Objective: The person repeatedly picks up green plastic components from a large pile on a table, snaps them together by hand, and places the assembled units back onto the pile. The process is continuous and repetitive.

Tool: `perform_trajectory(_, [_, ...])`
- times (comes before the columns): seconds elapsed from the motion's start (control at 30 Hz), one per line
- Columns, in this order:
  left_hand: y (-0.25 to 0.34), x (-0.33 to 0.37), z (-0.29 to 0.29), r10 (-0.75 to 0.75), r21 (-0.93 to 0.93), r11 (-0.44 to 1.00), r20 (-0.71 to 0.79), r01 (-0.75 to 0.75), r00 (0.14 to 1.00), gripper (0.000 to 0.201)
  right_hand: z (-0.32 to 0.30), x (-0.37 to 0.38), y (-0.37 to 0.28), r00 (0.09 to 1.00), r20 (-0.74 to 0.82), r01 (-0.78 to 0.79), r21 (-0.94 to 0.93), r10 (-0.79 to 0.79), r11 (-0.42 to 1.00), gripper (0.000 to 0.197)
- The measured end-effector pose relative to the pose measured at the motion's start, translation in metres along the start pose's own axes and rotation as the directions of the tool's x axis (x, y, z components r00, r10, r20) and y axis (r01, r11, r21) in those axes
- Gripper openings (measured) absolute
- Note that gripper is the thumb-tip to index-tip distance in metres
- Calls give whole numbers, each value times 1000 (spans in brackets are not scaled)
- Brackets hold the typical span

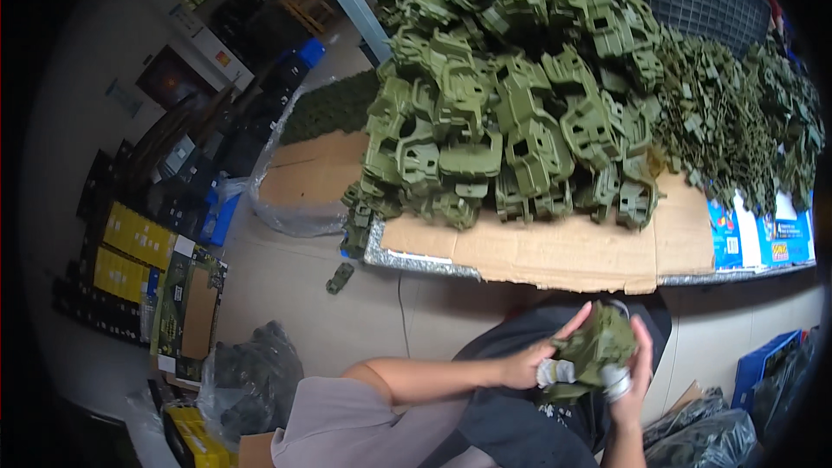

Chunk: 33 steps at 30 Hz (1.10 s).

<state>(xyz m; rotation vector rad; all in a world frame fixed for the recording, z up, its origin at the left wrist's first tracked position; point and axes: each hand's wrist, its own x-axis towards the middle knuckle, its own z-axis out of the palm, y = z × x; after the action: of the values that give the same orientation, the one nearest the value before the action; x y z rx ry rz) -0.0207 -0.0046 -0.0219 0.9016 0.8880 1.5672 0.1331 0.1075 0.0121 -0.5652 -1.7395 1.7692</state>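
Note:
Above my lap, a dark green plastic toy vehicle body (607, 336) is held between my two hands. My left hand (527, 366) grips its left side, and my right hand (640, 368) wraps its right side. White tape covers the thumb of each hand. In front of me, a tall heap of similar green vehicle bodies (464, 91) is stacked on the cardboard-covered table (555, 251). Many smaller green plastic parts (715, 113) are piled to the right of it. The underside of the held piece is hidden.
A black plastic crate (706, 0) stands behind the heap. One green piece (340, 277) lies on the floor left of the table. Yellow boxes (130, 251) and a dark plastic bag (251, 373) stand at left. A blue bin (767, 364) is at lower right.

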Motion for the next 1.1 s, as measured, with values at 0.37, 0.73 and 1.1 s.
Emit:
perform_trajectory(0.37, [47, 7, 9, -124, 791, 563, 367, -240, 922, 71, -29, -18, -30, 930, 301, 347, -529, -211, 774, 66])
perform_trajectory(0.73, [85, 21, -13, -26, 414, 910, 57, 0, 998, 113, -50, -36, -36, 1000, -10, 8, 26, -8, 1000, 78])
perform_trajectory(1.1, [50, 35, -13, -183, 529, 840, 65, 121, 981, 114, -77, -31, -40, 998, -45, -37, -102, 33, 994, 69])
